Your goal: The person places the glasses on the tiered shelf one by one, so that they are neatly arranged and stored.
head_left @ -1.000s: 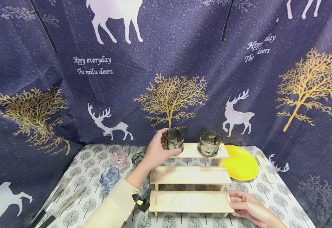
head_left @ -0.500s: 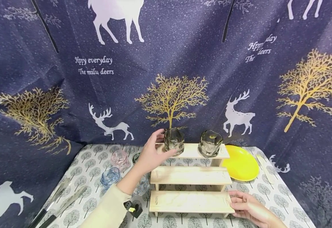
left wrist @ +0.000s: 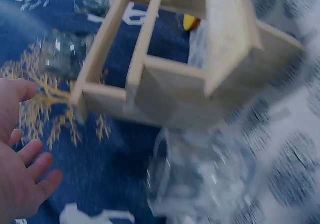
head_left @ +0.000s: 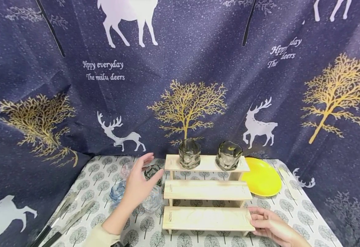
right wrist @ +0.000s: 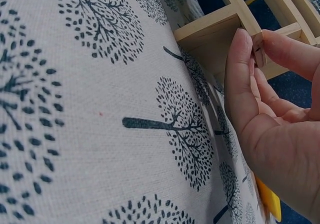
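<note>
Well, two glasses (head_left: 189, 155) atop a rack (head_left: 209, 190).

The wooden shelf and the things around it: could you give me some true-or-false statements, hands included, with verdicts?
1. Two grey glasses stand on the top board of the wooden shelf. True.
2. The left hand is gripping a glass. False: the left hand holds nothing.
3. The right hand pinches the end of the shelf's lowest board. True.
4. The yellow plate lies on the middle board. False: the yellow plate lies on the patterned cloth, on the right of the shelf.
5. A blue glass is left of the shelf. True.
</note>
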### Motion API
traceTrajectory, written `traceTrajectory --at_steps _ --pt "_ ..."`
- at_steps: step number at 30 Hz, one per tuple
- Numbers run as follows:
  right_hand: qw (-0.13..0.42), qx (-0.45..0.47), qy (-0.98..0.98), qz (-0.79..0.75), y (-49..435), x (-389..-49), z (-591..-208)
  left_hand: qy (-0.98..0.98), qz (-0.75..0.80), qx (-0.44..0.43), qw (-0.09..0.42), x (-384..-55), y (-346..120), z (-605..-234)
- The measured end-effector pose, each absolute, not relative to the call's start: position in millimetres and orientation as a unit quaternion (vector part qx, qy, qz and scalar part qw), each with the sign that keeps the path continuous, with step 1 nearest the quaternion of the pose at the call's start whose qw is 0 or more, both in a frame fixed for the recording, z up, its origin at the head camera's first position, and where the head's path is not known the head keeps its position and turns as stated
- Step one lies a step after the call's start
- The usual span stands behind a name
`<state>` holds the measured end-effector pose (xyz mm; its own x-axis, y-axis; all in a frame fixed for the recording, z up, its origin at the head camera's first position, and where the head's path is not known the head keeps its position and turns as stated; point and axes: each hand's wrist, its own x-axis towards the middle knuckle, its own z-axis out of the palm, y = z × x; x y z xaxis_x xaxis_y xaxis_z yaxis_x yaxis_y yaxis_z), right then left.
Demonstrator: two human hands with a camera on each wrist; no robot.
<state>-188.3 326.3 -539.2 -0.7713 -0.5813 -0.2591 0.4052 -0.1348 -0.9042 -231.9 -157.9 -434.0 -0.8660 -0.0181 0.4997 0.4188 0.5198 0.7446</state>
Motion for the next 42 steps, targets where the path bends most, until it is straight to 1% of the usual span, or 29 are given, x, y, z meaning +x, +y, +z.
traceTrajectory --at_steps 5,13,18,27,31,42 --pt "0.333 -0.075 0.566 -0.750 326 -189 -538 -0.858 -0.452 -0.068 0.233 -221 -189 -449" --pt "0.340 -0.077 0.555 -0.755 325 -189 -536 -0.908 -0.374 0.007 0.190 -206 -232 -476" --pt "0.343 -0.079 0.554 -0.755 326 -189 -536 -0.912 -0.370 0.042 0.171 -203 -250 -495" --pt "0.346 -0.079 0.554 -0.753 326 -189 -538 -0.878 -0.445 0.093 0.150 -203 -260 -531" --pt "0.340 -0.075 0.560 -0.751 326 -189 -539 -0.861 -0.471 0.118 0.152 -204 -261 -544" --pt "0.342 -0.068 0.558 -0.753 325 -189 -537 -0.845 -0.500 0.130 0.137 -203 -261 -555"
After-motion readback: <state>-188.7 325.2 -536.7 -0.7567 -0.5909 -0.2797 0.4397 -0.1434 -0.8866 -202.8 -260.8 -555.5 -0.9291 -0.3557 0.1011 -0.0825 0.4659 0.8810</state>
